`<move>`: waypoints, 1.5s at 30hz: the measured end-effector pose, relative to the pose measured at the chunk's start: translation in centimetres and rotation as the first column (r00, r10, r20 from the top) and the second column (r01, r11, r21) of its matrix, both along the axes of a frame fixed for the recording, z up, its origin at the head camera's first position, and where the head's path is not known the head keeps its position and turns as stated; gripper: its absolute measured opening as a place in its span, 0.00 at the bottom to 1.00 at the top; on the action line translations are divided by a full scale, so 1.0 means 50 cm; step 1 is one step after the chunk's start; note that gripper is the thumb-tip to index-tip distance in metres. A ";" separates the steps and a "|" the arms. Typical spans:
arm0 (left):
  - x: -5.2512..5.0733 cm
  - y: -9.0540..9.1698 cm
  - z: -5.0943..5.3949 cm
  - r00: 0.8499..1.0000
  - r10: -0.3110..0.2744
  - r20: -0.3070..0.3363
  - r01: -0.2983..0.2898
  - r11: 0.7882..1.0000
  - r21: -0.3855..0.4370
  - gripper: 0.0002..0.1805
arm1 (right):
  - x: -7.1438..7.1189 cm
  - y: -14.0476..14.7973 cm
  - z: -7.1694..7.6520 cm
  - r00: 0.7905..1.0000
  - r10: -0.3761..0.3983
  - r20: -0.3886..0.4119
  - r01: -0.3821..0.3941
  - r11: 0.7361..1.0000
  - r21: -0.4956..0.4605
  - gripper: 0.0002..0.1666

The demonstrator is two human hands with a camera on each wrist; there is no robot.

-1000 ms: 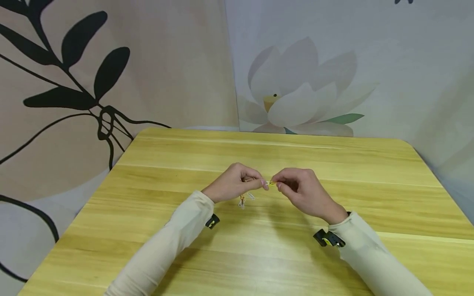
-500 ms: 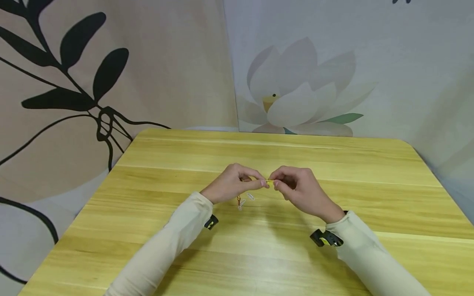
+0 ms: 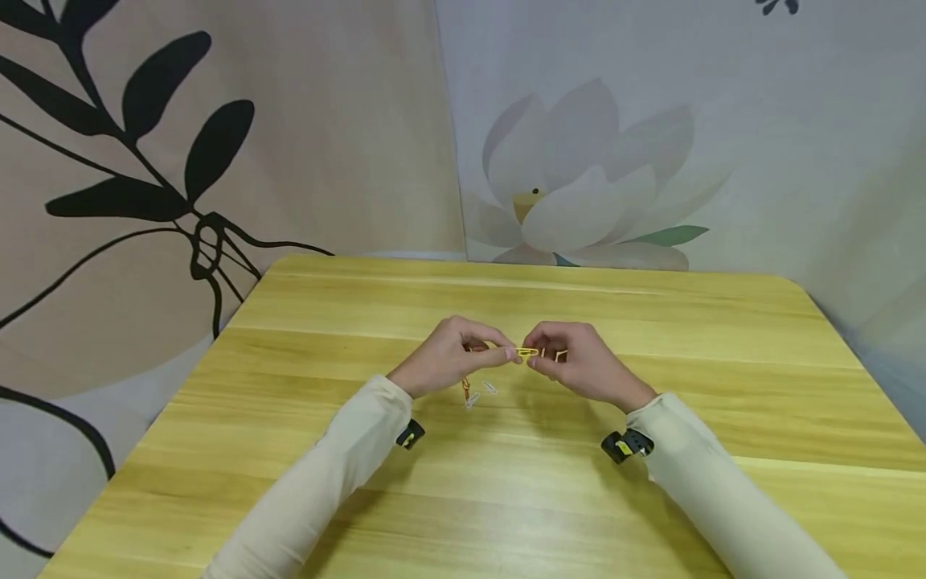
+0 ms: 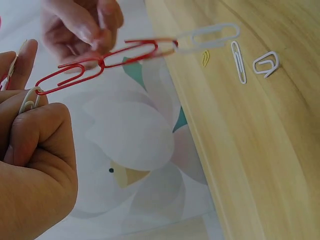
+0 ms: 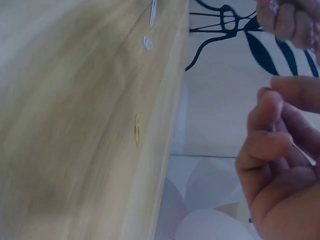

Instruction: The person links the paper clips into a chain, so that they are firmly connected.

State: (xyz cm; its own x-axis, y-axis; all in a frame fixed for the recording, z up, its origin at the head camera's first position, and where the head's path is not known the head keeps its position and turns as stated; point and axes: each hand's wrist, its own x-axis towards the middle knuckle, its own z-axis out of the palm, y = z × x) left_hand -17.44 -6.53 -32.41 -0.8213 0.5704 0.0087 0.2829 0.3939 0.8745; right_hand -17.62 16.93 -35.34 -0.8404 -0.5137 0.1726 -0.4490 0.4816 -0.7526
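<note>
Clip Chain: Partly Assembled, Loose Clips Outstanding

The left hand [image 3: 463, 354] pinches a pale link of the paper-clip chain [image 4: 101, 62]. Its free length hangs beside that hand: red links, then a white link at the end, slightly blurred. More red wire shows among the fingers; the total link count cannot be read.

The right hand [image 3: 582, 362] is positioned opposite, thumb and index finger narrowly spaced. Whether it grips anything cannot be told. In the head view a yellow clip [image 3: 526, 352] shows between the two sets of fingertips; its attachment to the chain cannot be confirmed.

Status: joining appears well under way, with several links complete. Remaining unjoined on the counter [image 3: 506, 498]: a straight white clip [image 4: 239, 62] and a bent white clip [image 4: 265, 63]. The wrist views also show yellow on the counter; whether this is a second clip cannot be determined.
</note>
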 end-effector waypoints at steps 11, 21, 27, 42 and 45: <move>0.002 0.000 0.002 1.000 -0.006 0.023 0.006 1.000 0.008 0.11 | -0.066 -0.009 -0.037 0.995 0.056 -0.082 -0.033 0.966 0.255 0.09; 0.003 0.000 -0.002 0.999 -0.041 0.001 0.041 0.999 0.029 0.10 | -0.088 -0.028 -0.060 0.992 0.018 -0.127 0.043 0.887 0.460 0.14; 0.004 -0.002 -0.005 0.997 -0.069 -0.019 0.069 0.997 0.031 0.10 | -0.093 -0.033 -0.061 0.996 -0.005 -0.085 0.048 0.863 0.504 0.11; 0.008 -0.004 -0.005 0.996 -0.085 0.043 0.081 0.993 0.087 0.10 | -0.094 -0.046 -0.053 0.999 0.050 0.022 -0.053 0.824 0.564 0.14; 0.005 -0.004 -0.002 0.995 -0.086 0.047 0.081 0.992 0.097 0.10 | -0.100 -0.044 -0.051 0.998 0.059 0.035 -0.069 0.821 0.566 0.14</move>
